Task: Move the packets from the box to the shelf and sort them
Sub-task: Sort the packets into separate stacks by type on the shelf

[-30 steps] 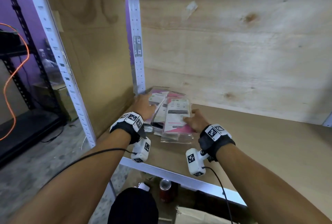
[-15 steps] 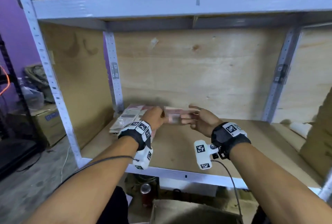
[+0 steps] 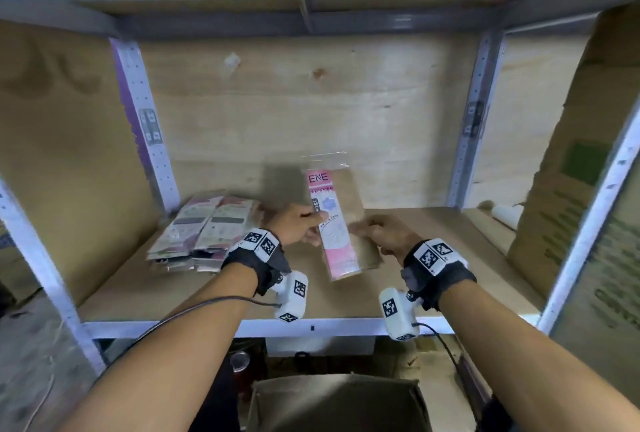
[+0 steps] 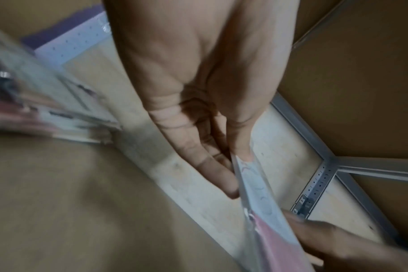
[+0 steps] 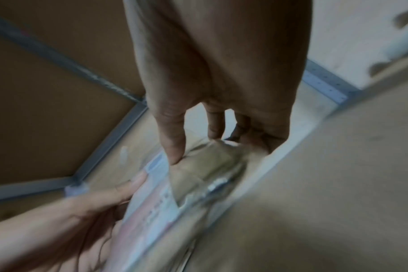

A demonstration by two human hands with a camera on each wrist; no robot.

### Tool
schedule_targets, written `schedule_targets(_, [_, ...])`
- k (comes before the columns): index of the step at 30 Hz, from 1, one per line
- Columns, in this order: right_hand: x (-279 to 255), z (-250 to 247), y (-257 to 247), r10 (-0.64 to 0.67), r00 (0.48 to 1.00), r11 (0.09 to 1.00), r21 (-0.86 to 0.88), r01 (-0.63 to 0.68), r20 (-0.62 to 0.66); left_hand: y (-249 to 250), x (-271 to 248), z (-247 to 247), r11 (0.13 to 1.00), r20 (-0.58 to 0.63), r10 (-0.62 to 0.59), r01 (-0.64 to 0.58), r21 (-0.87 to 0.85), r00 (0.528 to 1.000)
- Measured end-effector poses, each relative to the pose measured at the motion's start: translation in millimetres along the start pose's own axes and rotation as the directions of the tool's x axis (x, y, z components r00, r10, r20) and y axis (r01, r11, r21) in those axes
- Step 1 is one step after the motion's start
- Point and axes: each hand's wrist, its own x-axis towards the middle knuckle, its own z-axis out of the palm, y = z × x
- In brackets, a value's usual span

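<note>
The shelf (image 3: 433, 248) is a metal rack with plywood boards and a plywood back panel (image 3: 311, 112). A tall cardboard carton (image 3: 568, 168) stands at the shelf's right end, and an open box (image 3: 339, 404) sits on the floor below the shelf's front rail. A pile of packets (image 3: 204, 227) lies at the shelf's left rear corner. Above the shelf's middle, a pink-and-clear packet (image 3: 334, 220) is held up off the board. The left hand (image 3: 294, 223) pinches its left edge, thumb on the front; the right hand (image 3: 388, 234) pinches its right edge with curled fingers.
</note>
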Motion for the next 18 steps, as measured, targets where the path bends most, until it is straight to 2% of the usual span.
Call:
schedule_targets(4, [10.2,-7.0,33.1,0.021,0.996,0.977,0.21,-0.039,0.087,-21.3,25.6,18.5,0.977,-0.004,-0.077,0.074,-0.201,0.997])
schedule_targets(7, [19.0,-10.8,53.1,-0.01,0.994,0.956,0.293,-0.022,0.107,-37.4,48.6,28.2,0.962,-0.054,-0.108,0.091,-0.259,0.993])
schedule_targets(11, [36.9,-9.2,71.6,-0.023,0.996,0.945,0.326,-0.006,0.086,-54.3,77.8,31.8,0.945,-0.129,-0.141,0.095,-0.314,0.981])
schedule_targets(15, [52.4,-12.9,84.8,-0.021,0.983,0.96,0.278,-0.031,0.182,-62.3,106.3,22.4,0.901,-0.258,-0.175,0.049,-0.431,0.95])
schedule_targets(18, [56.2,-21.7,91.3,-0.009,0.972,0.962,0.266,-0.055,0.234,-69.9,122.2,10.0,0.926,-0.321,-0.176,0.046,-0.375,0.931])
